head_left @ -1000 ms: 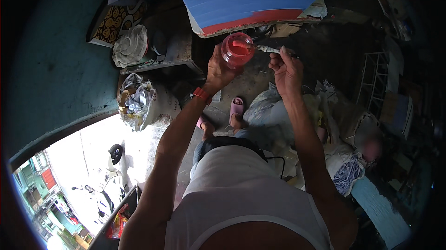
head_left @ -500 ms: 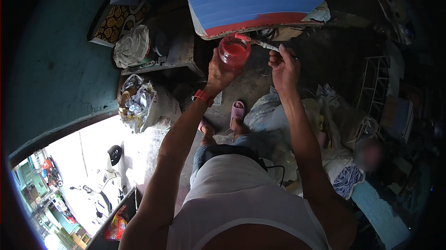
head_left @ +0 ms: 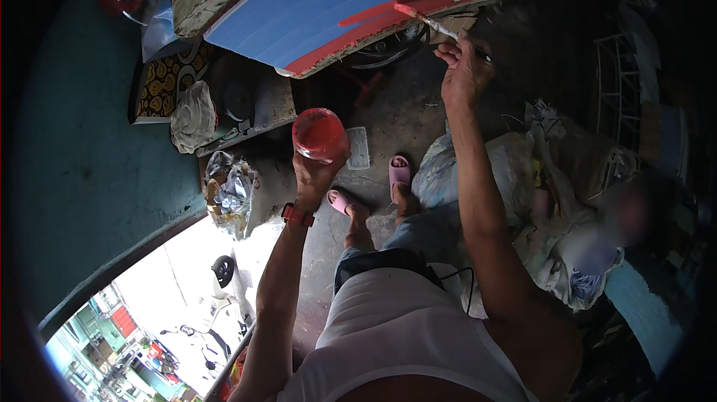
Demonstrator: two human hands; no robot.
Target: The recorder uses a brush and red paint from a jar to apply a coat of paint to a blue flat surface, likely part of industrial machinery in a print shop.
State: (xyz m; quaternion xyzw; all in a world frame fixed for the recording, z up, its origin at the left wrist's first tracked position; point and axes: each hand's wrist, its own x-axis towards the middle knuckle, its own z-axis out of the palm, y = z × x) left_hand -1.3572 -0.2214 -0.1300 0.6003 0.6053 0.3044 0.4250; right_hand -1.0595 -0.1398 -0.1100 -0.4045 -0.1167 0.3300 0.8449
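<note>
My left hand (head_left: 315, 170) is wrapped round a clear jar of red paint (head_left: 321, 135), held out in front of my body with its mouth facing up. In my right hand (head_left: 464, 66) is a long-handled paintbrush (head_left: 439, 26), pinched by its handle. The red-coated bristles rest against a large board (head_left: 328, 10), which is painted blue with a red band along its lower edge. A wet red stroke reaches left from the bristles over the blue. A red watch is on my left wrist.
A small shelf (head_left: 261, 120) with a rolled cloth bundle (head_left: 193, 117) stands at the left, over a bag of plastic scraps (head_left: 230, 197). Stuffed sacks (head_left: 493, 170) lie by my right leg. A clear plastic lid (head_left: 358, 150) is on the floor. A metal rack (head_left: 616, 92) stands far right.
The brush has gone from the jar's rim up to the board, where a red stroke now shows. The jar has moved lower and left, and the view has shifted.
</note>
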